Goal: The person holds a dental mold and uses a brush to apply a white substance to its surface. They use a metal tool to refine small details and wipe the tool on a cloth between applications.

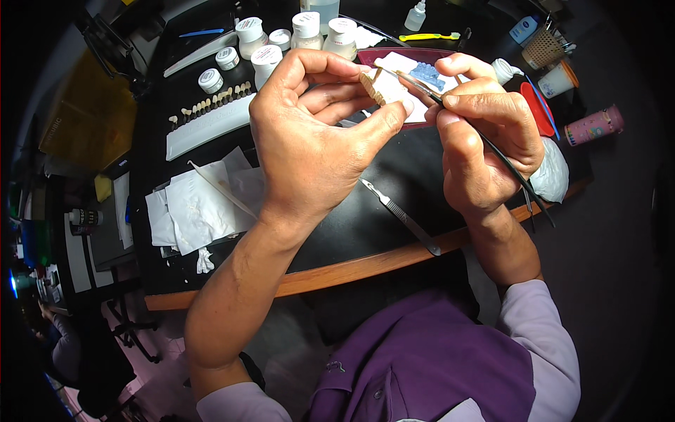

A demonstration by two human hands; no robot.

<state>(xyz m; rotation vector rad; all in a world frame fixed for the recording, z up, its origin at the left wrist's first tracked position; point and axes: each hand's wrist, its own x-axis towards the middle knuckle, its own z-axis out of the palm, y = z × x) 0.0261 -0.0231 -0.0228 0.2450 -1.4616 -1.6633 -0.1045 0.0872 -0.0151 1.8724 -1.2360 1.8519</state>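
Observation:
Raised over the desk, my left hand (302, 144) grips a cream plaster dental model (383, 88) between thumb and fingers. My right hand (489, 133) pinches a slim brush (500, 156) with a dark handle and metal ferrule. Its tip reaches the upper edge of the model; whether it touches, I cannot tell. Behind the hands lies a dark red tray (373, 55) holding white paper and a blue dental piece (426, 74). Below the hands, a metal scalpel handle (402, 216) rests on the black desktop.
A tooth shade guide (211, 126) and several white-lidded jars (249, 35) stand at the back left. Crumpled tissues (204, 204) lie near the front left. To the right are a red lid (537, 109), a plastic bag (550, 172) and a pink cup (594, 126). A wooden edge (337, 269) borders the desk.

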